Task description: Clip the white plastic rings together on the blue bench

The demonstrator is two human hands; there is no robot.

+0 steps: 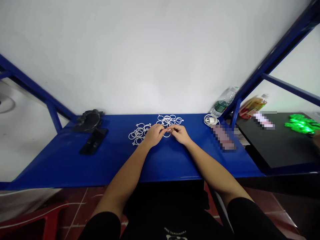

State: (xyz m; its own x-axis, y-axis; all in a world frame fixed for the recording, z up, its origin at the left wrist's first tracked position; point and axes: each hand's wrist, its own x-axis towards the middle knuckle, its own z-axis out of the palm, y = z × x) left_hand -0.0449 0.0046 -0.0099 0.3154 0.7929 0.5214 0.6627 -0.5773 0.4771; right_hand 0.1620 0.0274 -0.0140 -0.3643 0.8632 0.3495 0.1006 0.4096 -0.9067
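Observation:
My left hand (153, 135) and my right hand (181, 134) meet over the middle of the blue table (165, 163). Both are closed, fingertips pinching the top of a thin white ring (166, 136) from either side. The ring's round loop hangs below the fingertips; the small part between them is mostly hidden. Beside my left hand lies a loose pile of similar white rings (136, 134), each with a small knob on its rim. Behind my hands, towards the wall, is a second group of white rings (172, 117).
At the left lie a black round object (88, 120) and a flat black object (93, 141). A coiled white cable with charger (211, 120) and a clear bottle (223, 102) stand back right. Blue frame bars rise at both sides; a black table (272, 146) adjoins on the right.

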